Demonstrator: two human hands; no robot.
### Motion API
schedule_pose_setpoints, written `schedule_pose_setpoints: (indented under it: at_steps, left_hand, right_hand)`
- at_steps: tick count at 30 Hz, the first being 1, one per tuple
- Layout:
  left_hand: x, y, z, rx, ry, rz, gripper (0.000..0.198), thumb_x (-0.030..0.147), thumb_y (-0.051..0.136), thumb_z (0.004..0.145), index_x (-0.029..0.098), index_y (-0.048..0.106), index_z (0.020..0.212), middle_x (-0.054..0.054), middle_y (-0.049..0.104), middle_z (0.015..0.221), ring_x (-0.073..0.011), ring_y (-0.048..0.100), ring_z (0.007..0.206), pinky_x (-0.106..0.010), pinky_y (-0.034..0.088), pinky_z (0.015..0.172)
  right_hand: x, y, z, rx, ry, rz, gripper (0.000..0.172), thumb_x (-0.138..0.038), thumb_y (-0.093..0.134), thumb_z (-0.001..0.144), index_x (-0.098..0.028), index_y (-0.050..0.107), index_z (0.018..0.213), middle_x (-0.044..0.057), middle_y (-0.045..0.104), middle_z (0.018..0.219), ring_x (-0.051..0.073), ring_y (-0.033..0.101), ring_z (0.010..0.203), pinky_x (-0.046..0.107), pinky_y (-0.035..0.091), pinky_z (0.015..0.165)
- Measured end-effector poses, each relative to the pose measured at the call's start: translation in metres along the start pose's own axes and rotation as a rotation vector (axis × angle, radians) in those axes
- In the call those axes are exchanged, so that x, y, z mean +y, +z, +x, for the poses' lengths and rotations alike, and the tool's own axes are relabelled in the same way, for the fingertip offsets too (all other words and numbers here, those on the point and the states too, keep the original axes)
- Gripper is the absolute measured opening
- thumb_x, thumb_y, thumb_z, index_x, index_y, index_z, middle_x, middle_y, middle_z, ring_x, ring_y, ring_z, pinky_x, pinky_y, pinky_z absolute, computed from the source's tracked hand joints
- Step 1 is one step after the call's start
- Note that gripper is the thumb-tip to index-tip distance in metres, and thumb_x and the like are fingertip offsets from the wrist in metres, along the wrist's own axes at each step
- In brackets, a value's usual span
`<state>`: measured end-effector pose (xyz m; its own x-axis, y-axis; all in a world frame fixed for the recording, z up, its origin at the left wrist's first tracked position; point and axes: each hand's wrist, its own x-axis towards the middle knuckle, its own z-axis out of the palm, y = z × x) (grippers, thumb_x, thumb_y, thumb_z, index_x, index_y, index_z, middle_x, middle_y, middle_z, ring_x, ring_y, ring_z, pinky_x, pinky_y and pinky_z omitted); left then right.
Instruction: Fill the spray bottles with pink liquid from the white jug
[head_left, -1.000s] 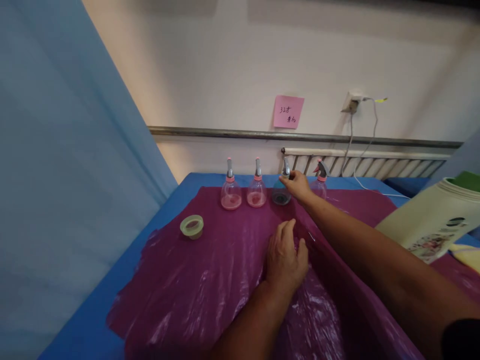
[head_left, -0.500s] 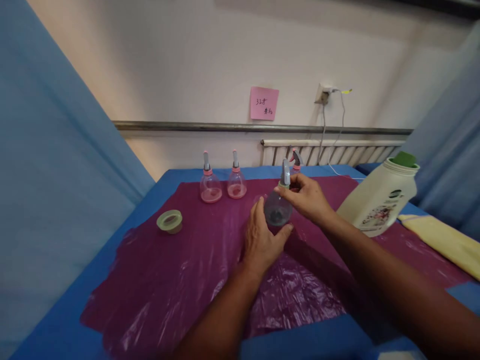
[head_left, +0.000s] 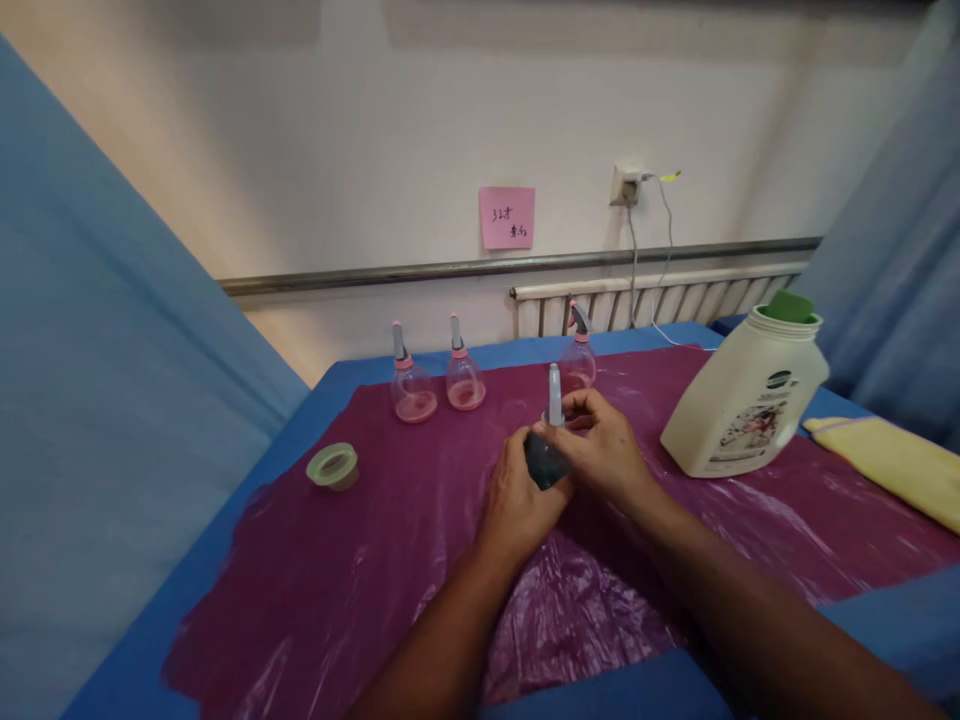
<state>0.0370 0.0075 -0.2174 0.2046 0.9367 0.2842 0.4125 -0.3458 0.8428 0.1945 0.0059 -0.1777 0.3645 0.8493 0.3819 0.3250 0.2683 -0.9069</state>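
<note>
Between my hands a spray bottle (head_left: pixel 546 462) with a grey spray head stands over the purple plastic sheet (head_left: pixel 360 570). My left hand (head_left: pixel 521 490) is wrapped round its rounded body from the left. At the neck, just under the head, the fingers of my right hand (head_left: pixel 600 440) are closed on the collar. My palms and fingers hide much of the bottle. Behind it stands a spray bottle (head_left: pixel 579 358) with a pink collar. Two more pink-collared bottles stand to the left, a left one (head_left: pixel 414 395) and a right one (head_left: pixel 466 385), each with pink liquid at the bottom.
A pale green cup-like lid (head_left: pixel 332 466) lies on the sheet at left. To the right stands a large cream jug (head_left: pixel 746 400) with a green piece in its mouth. Beyond it lies a yellow cloth (head_left: pixel 892 465). Blue curtains hang on both sides; a cable (head_left: pixel 664 270) runs down the wall.
The held bottle's spray head has turned and now shows narrow and upright. Both hands are lower in view, and my right hand has come in closer around the neck. The view has shifted slightly.
</note>
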Motion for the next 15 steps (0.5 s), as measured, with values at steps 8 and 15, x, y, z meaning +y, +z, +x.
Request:
schedule_pose_setpoints:
  at_steps: [8,15]
  left_hand:
    - [-0.004,-0.002,0.002,-0.056,-0.036,-0.033,0.071,0.033,0.094,0.087,0.027,0.059,0.149,-0.011,0.077,0.142,-0.0326,0.077,0.130,-0.049,0.061,0.109]
    - [0.001,-0.002,0.001,-0.054,-0.012,-0.048,0.065,0.033,0.092,0.088,0.027,0.062,0.146,-0.010,0.078,0.138,-0.0311,0.078,0.124,-0.048,0.062,0.108]
  right_hand:
    - [0.005,-0.004,-0.007,-0.116,-0.097,0.056,0.046,-0.036,0.078,0.093,-0.031,0.082,0.139,0.006,0.087,0.134,0.031,0.082,0.122,0.051,0.063,0.113]
    - [0.015,0.009,-0.011,-0.039,0.009,0.109,0.077,-0.049,0.096,0.082,-0.031,0.071,0.152,0.013,0.077,0.152,0.035,0.078,0.132,0.057,0.065,0.115]
